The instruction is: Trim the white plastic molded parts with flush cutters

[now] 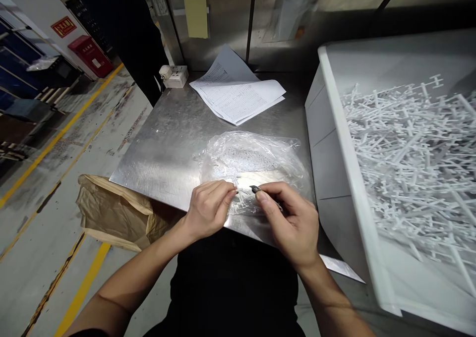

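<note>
Between the thumb and fingers of my left hand (pixel 211 205) is a small branched white plastic piece (pixel 240 192), apparently a sprue. My right hand (pixel 292 218) is closed around a small dark metal cutter (pixel 256 189), its tip aimed at the piece with a short gap between them. Most of the cutter is hidden in my palm. Under both hands a clear plastic bag (pixel 290 153) lies on the metal table, with many tiny pale parts (pixel 245 158) in it.
At right stands a large white bin (pixel 344 143) heaped with white plastic sprues (pixel 416 163). Printed sheets (pixel 238 96) and a power socket (pixel 175 77) lie at the back of the steel table (pixel 159 143). A brown paper sack (pixel 115 213) is at the left edge; a person in dark clothes (pixel 126 29) stands beyond.
</note>
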`<state>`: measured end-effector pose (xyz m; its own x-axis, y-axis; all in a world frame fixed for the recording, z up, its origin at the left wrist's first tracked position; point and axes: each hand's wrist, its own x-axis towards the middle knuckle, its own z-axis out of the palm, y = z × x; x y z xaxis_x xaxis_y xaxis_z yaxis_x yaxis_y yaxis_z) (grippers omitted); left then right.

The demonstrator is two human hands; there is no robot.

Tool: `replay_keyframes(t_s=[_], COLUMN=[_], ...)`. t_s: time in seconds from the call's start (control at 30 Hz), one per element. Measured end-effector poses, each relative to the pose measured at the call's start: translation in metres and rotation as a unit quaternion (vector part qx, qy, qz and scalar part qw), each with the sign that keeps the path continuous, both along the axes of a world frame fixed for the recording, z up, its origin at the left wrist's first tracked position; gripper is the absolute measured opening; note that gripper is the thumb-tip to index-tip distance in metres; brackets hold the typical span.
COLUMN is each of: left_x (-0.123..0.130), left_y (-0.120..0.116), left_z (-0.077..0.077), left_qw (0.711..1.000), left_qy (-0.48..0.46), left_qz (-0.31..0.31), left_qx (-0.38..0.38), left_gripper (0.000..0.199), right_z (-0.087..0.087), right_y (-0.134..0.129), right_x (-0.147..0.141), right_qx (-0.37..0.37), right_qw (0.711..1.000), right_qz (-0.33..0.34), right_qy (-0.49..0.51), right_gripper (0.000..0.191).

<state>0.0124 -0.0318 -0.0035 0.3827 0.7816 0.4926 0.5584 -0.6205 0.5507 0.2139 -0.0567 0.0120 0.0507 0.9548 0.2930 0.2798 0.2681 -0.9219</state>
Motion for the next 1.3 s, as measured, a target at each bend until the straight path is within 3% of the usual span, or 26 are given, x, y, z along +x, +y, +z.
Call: replay_keyframes(t_s=[0.43,1.13,1.3], left_x=[-0.0056,-0.0033,-0.0009], left_y=[0.0029,0.0013,-0.0002], left_z=[0.0036,0.0015,-0.0017], left_qw=[0.993,0.989,0.990], left_qy=[-0.042,-0.005,0.007], left_qz=[-0.107,-0.135,-0.124], left_qx=[0.025,0.054,0.073], left_gripper=[0.017,0.022,0.023], right_z=[0.0000,-0.0037,-0.0028], right_y=[0.0011,-0.0010,-0.0005], right_x=[-0.0022,-0.0044,-0.0033], right_qx=[-0.012,0.044,0.012], right_qw=[1.000,0.996,0.997], right_qz=[0.000,0.022,0.011], right_qy=[-0.024,-0.069,-0.069], right_gripper=[0.011,0.006,0.012])
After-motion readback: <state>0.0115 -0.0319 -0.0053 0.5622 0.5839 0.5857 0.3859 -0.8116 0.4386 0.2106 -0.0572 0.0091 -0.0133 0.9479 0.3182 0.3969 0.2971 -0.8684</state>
